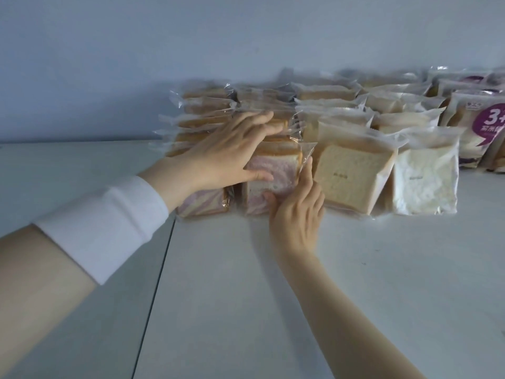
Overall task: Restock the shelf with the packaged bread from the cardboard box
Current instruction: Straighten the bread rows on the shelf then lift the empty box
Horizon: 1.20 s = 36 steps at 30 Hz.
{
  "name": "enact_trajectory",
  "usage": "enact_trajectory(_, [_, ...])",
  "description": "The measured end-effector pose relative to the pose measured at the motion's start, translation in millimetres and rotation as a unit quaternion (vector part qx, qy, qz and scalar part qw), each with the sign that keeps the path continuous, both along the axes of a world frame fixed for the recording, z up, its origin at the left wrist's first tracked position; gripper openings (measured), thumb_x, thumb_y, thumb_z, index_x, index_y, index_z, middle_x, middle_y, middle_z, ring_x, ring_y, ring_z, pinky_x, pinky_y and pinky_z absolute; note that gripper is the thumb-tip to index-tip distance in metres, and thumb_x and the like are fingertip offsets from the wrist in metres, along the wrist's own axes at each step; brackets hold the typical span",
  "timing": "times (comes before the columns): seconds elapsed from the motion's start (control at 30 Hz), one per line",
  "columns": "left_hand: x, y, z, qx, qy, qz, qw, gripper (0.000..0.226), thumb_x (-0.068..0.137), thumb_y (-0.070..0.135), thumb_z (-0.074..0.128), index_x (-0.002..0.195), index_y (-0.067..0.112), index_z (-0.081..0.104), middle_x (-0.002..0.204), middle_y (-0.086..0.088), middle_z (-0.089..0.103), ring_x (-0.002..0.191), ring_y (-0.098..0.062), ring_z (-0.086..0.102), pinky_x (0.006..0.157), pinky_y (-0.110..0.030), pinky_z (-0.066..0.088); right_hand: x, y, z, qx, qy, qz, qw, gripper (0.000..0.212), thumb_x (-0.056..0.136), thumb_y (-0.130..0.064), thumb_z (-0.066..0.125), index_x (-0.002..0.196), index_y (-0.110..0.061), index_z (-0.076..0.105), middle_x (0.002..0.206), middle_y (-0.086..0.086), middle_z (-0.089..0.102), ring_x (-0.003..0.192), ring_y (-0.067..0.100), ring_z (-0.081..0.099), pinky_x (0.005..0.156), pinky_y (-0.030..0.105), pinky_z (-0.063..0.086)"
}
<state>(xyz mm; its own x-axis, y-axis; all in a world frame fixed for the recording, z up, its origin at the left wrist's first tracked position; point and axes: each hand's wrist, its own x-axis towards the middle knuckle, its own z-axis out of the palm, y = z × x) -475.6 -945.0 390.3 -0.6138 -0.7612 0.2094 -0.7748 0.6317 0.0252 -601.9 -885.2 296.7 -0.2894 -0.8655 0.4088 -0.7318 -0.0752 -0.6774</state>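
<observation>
Both hands pressed one pink-swirled bread pack [269, 184] into the front row on the white shelf [355, 269], my left hand [229, 151] flat on top, my right hand [296, 212] cupping its lower edge, neither closed; uneven pressure could topple neighbouring packs.

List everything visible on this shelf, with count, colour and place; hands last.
White shelf surface: one, white, foreground, dark seam at left.
Pink-swirled sliced bread in clear bags: two front packs seen, pink and cream, left rows.
Tan sliced bread in clear bag: one at front, more behind, centre row.
White bread in clear bag: one at front, right of centre.
Purple-labelled bread bags: several, far right.
Pale wall: behind.
Left hand: white sleeve, on the pink pack.
Right hand: bare, against the same pack.
</observation>
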Motion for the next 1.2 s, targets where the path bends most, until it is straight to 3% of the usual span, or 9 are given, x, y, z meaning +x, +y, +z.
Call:
enact_trajectory(0.1, [-1.6, 0.1, -0.9, -0.018, -0.008, 0.001, 1.0, 0.08, 0.076, 0.049, 0.059, 0.14, 0.012, 0.03, 0.155, -0.012, 0.018, 0.143, -0.025, 0.014, 0.117, -0.043, 0.019, 3.7, -7.1, 0.2, 0.004, 0.032, -0.013, 0.999, 0.073, 0.089, -0.043, 0.05, 0.139, -0.023, 0.001, 0.134, 0.015, 0.042, 0.122, 0.033, 0.039, 0.096, 0.033, 0.025])
enact_trajectory(0.2, [-4.4, 3.4, -3.6, -0.051, -0.002, 0.009, 0.999, 0.074, 0.075, 0.042, 0.066, 0.135, 0.01, 0.037, 0.152, -0.014, 0.024, 0.142, -0.027, 0.019, 0.117, -0.041, 0.02, -0.8, -2.7, -3.2, 0.008, -0.009, 0.047, 0.999, 0.082, 0.088, -0.025, 0.059, 0.145, -0.009, 0.003, 0.143, 0.017, 0.032, 0.13, 0.031, 0.031, 0.108, 0.024, 0.015])
enact_trajectory(0.27, [-5.3, 4.8, -5.1, -0.066, 0.001, 0.01, 0.998, 0.072, 0.074, 0.04, 0.068, 0.132, 0.009, 0.041, 0.15, -0.014, 0.028, 0.139, -0.028, 0.024, 0.115, -0.039, 0.021, -5.5, 3.1, -5.6, 0.013, -0.032, 0.096, 0.995, 0.087, 0.086, -0.015, 0.062, 0.145, -0.003, 0.0, 0.148, 0.019, 0.021, 0.135, 0.031, 0.023, 0.108, 0.018, 0.008])
enact_trajectory(0.5, [-10.1, -2.1, -1.3, -0.089, -0.012, -0.01, 0.996, 0.074, 0.074, 0.041, 0.068, 0.132, 0.005, 0.04, 0.149, -0.012, 0.03, 0.136, -0.028, 0.028, 0.112, -0.034, 0.018, 1.6, -13.8, -0.1, 0.038, -0.069, 0.081, 0.994, 0.091, 0.084, -0.01, 0.063, 0.146, -0.003, -0.003, 0.143, 0.016, 0.027, 0.13, 0.027, 0.025, 0.108, 0.021, 0.013])
enact_trajectory(0.63, [-1.5, -9.2, 13.8, -0.03, -0.011, 0.009, 0.999, 0.097, 0.06, 0.072, 0.056, 0.137, 0.017, 0.035, 0.156, -0.015, 0.011, 0.143, -0.031, 0.01, 0.116, -0.044, 0.009, 0.0, -9.6, -5.3, 0.026, -0.044, 0.068, 0.996, 0.09, 0.083, -0.014, 0.065, 0.146, -0.003, 0.002, 0.143, 0.015, 0.031, 0.127, 0.026, 0.029, 0.107, 0.022, 0.017])
enact_trajectory(0.73, [-4.7, -23.9, 25.2, 0.081, -0.007, 0.089, 0.993, 0.124, 0.046, 0.088, 0.037, 0.148, 0.021, 0.01, 0.157, -0.016, -0.004, 0.145, -0.029, -0.006, 0.117, -0.046, -0.001, -1.8, -7.7, -7.6, 0.016, -0.037, 0.066, 0.997, 0.091, 0.082, -0.013, 0.066, 0.146, -0.003, 0.002, 0.144, 0.016, 0.031, 0.126, 0.023, 0.03, 0.104, 0.019, 0.02])
enact_trajectory(0.83, [-12.6, -34.1, 24.0, 0.106, -0.064, 0.096, 0.988, 0.127, 0.047, 0.087, 0.036, 0.148, 0.018, 0.003, 0.158, -0.012, 0.006, 0.145, -0.031, 0.0, 0.118, -0.044, -0.002, 0.6, -8.0, -7.5, 0.009, -0.062, 0.058, 0.996, 0.094, 0.081, -0.009, 0.067, 0.146, -0.004, 0.001, 0.141, 0.018, 0.034, 0.125, 0.019, 0.029, 0.099, 0.016, 0.022])
enact_trajectory(0.97, [-10.6, -38.8, 19.1, 0.094, -0.101, 0.05, 0.989, 0.122, 0.049, 0.086, 0.027, 0.149, 0.019, 0.006, 0.158, -0.01, 0.005, 0.145, -0.033, -0.003, 0.116, -0.037, -0.006, 3.7, -6.8, -7.6, 0.018, -0.06, 0.053, 0.997, 0.094, 0.081, -0.009, 0.066, 0.144, -0.01, -0.004, 0.137, 0.019, 0.038, 0.125, 0.029, 0.036, 0.103, 0.027, 0.029])
enact_trajectory(1.2, [-11.5, -43.5, 19.6, 0.106, -0.102, 0.042, 0.988, 0.125, 0.046, 0.088, 0.025, 0.149, 0.021, 0.003, 0.159, -0.007, -0.001, 0.145, -0.031, -0.01, 0.115, -0.039, -0.009, 2.9, -6.8, -0.2, 0.052, -0.07, 0.077, 0.993, 0.093, 0.084, -0.006, 0.061, 0.145, -0.007, -0.008, 0.143, 0.017, 0.026, 0.131, 0.028, 0.026, 0.108, 0.02, 0.013])
